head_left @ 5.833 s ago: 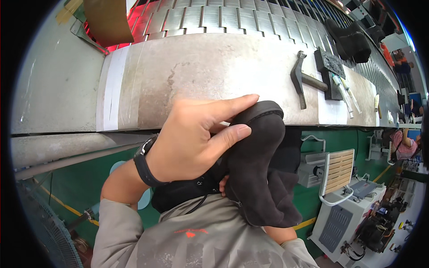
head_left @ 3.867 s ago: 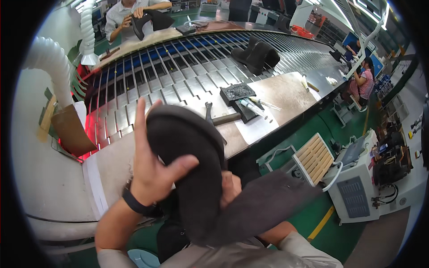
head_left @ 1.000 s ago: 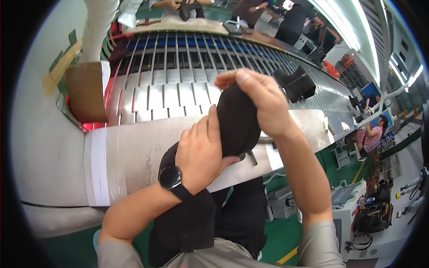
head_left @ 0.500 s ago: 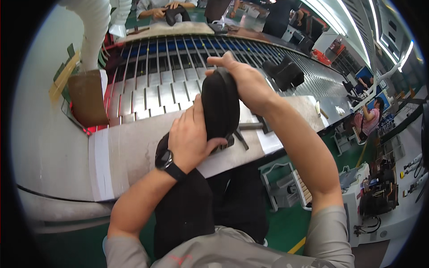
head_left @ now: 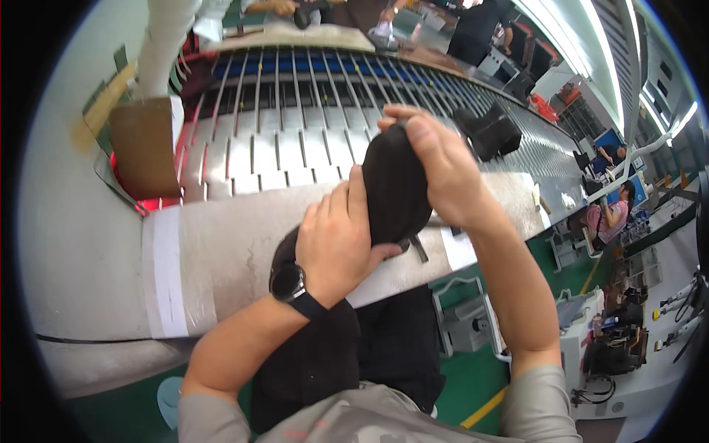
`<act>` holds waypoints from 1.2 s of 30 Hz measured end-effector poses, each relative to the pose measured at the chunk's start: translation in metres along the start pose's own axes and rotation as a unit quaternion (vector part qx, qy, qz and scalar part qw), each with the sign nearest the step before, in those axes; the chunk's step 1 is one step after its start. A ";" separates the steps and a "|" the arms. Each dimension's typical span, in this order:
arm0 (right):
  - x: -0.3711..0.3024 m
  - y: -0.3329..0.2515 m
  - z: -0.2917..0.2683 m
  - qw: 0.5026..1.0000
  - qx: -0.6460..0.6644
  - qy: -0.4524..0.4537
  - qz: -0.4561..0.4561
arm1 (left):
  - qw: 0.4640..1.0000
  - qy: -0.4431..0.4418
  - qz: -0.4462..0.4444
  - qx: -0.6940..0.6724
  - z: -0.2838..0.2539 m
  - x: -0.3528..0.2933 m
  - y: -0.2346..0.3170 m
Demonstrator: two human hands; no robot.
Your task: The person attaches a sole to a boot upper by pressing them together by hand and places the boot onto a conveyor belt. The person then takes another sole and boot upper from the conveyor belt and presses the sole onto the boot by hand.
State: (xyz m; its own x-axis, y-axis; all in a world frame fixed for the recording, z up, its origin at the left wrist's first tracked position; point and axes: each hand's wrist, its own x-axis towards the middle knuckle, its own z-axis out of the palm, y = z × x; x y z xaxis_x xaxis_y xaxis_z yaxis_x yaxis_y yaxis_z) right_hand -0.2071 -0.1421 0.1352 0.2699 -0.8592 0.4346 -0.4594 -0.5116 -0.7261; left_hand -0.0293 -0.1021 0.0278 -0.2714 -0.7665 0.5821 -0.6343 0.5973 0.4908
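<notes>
A black boot-like shoe [head_left: 394,188] with a long soft shaft is held up over the edge of a grey metal workbench [head_left: 229,244]. My left hand [head_left: 336,236], a black watch on its wrist, grips the shoe's lower left side. My right hand [head_left: 439,166] wraps over the top of the shoe, thumb across its toe end. The black shaft [head_left: 317,354] hangs down toward my lap. A hammer's metal part [head_left: 419,249] peeks out on the bench under the shoe.
A slatted metal conveyor [head_left: 295,125] runs behind the bench, carrying another black shoe [head_left: 487,131]. A brown cardboard box [head_left: 144,151] stands at the left. Other people work at the far end and at the right [head_left: 609,218]. A white machine [head_left: 628,347] is at the lower right.
The shoe was turned from sole-up in my left hand alone to gripped by both hands; my right hand has shifted over its top and my view has moved a little closer.
</notes>
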 end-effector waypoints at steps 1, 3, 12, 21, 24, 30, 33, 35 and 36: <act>-0.001 -0.004 0.000 0.998 -0.057 0.007 0.005 | 1.000 0.007 0.002 -0.009 -0.001 0.001 0.000; -0.003 -0.025 0.003 0.984 -0.166 -0.026 0.053 | 1.000 0.024 0.006 0.011 -0.002 -0.008 -0.004; -0.068 -0.092 0.020 0.979 -0.107 -0.079 -0.157 | 0.797 -0.263 -0.206 -0.503 -0.081 -0.024 -0.092; -0.129 -0.046 -0.003 0.960 0.078 -0.151 -0.223 | 0.690 -0.182 -0.375 -0.592 -0.055 -0.082 -0.093; -0.164 -0.004 0.003 0.979 0.093 -0.025 -0.178 | 0.881 -0.200 -0.242 -0.355 -0.101 -0.040 -0.096; -0.189 0.084 0.055 0.991 0.127 -0.032 0.016 | 0.975 -0.208 0.019 0.075 -0.131 0.093 0.016; -0.169 0.081 0.072 0.929 0.355 0.029 0.103 | 0.949 -0.266 -0.005 0.167 -0.107 0.122 0.008; -0.166 0.121 0.088 0.905 0.397 0.076 0.133 | 0.937 -0.304 -0.051 0.166 -0.095 0.135 0.033; -0.162 0.118 0.089 0.889 0.428 0.106 0.123 | 0.928 -0.321 -0.047 0.182 -0.094 0.129 0.052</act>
State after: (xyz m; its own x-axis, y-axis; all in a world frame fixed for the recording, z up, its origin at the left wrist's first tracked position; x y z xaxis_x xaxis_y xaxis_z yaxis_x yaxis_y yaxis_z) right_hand -0.2300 -0.0634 -0.0680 0.0435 -0.9719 0.2314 0.3541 -0.2016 -0.9132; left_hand -0.0290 -0.1478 0.1888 -0.5034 -0.8639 -0.0152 -0.8480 0.4906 0.2007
